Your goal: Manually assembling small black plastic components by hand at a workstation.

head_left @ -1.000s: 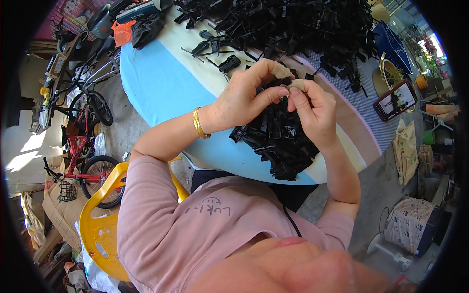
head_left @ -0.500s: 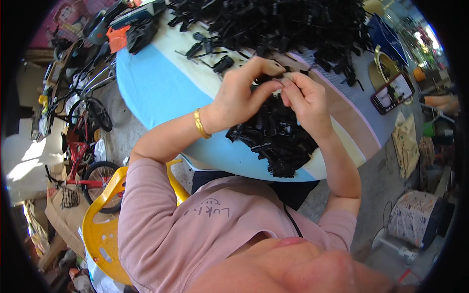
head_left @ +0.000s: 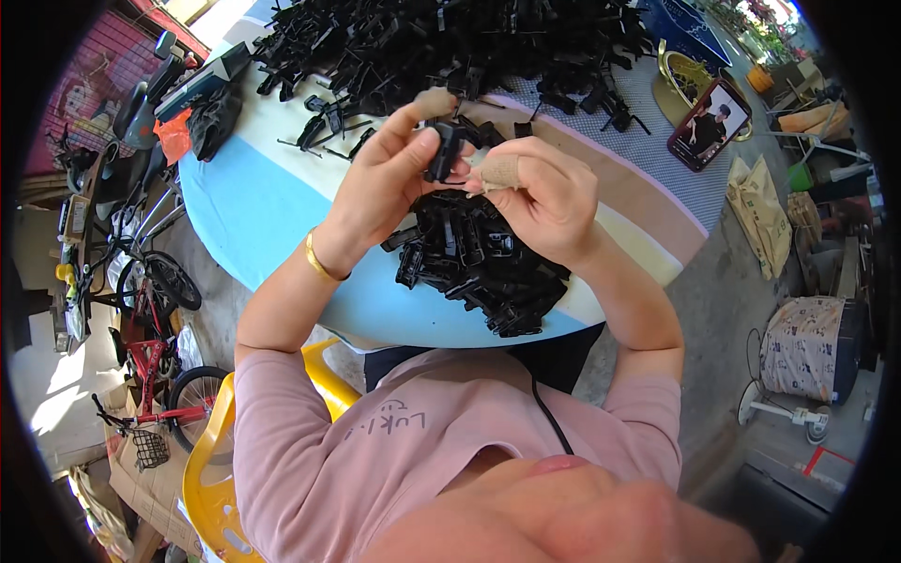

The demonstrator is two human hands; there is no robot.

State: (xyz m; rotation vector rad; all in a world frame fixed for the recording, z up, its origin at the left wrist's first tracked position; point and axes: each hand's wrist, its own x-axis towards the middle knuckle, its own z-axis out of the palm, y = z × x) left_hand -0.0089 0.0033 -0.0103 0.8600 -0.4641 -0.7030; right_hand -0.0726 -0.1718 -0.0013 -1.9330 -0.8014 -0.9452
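My left hand [head_left: 375, 183], with a gold bangle at the wrist, grips a small black plastic part [head_left: 444, 153] between thumb and fingers. Close beside it, my right hand [head_left: 554, 202] is closed in a pinch, a tan wrap [head_left: 499, 173] around one finger. What lies between the right fingertips is too small to make out. Under both hands a smaller pile of black plastic parts [head_left: 469, 258] rests at the near edge of the table. A large heap of similar black parts [head_left: 375, 56] covers the far side, some with thin stems sticking out.
The round table has a striped cloth [head_left: 235, 216]. At the right stand a phone [head_left: 710, 124] showing a picture, a gold-coloured bowl [head_left: 678, 89] and a blue box [head_left: 690, 33]. A dark bag [head_left: 216, 127] lies far left. A yellow chair [head_left: 221, 479] is by my left side.
My hands have moved left and a little apart, and the black part in the left hand now shows plainly. The whole view has shifted slightly.
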